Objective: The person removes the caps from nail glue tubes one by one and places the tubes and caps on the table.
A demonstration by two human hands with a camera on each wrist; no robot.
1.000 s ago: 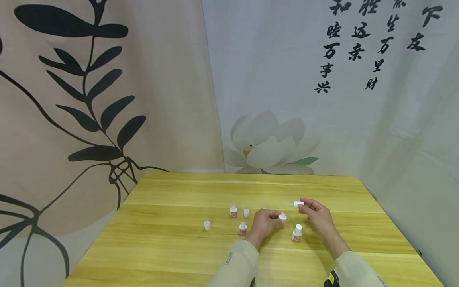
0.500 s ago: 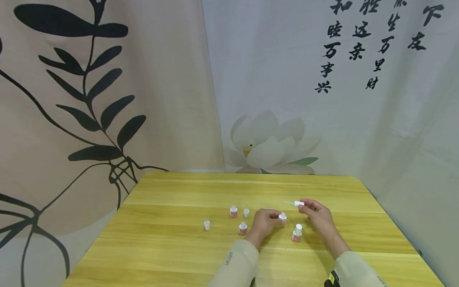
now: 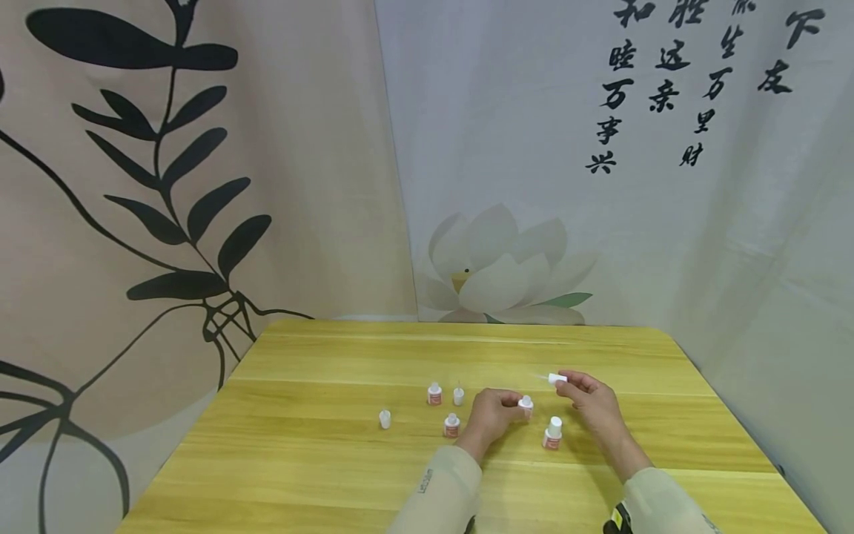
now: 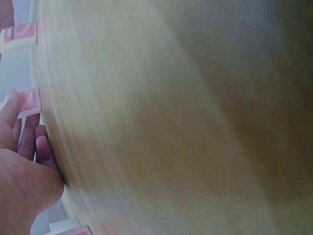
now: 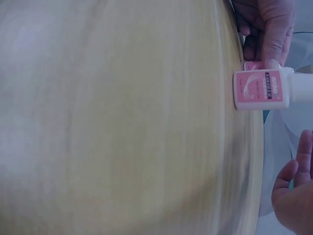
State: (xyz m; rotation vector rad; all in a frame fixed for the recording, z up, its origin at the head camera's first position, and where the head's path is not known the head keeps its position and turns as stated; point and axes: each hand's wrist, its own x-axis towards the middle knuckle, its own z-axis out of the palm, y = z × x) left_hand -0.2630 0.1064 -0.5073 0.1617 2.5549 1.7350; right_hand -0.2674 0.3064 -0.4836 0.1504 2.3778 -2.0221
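In the head view my left hand (image 3: 492,417) grips a small uncapped nail glue bottle (image 3: 526,405), upright at the table surface. The left wrist view shows the thumb pressed on its pink label (image 4: 31,100). Up and to the right, my right hand (image 3: 592,402) pinches a white brush cap (image 3: 557,379), held sideways above the table with its thin brush pointing left, apart from the bottle. A capped nail glue bottle (image 3: 552,434) stands between my forearms; its label reads clearly in the right wrist view (image 5: 259,90). That view cuts off the cap in my right hand (image 5: 299,198).
Left of my left hand stand two uncapped bottles, one farther back (image 3: 435,394) and one nearer (image 3: 451,426). A white cap (image 3: 458,397) stands brush-up beside them, and another cap (image 3: 385,420) sits farther left. The wooden table (image 3: 320,460) ends at a curtain (image 3: 333,185).
The brush cap in my right hand has shifted very slightly right and its tilt varies a little. My left hand and the bottles stay where they were.
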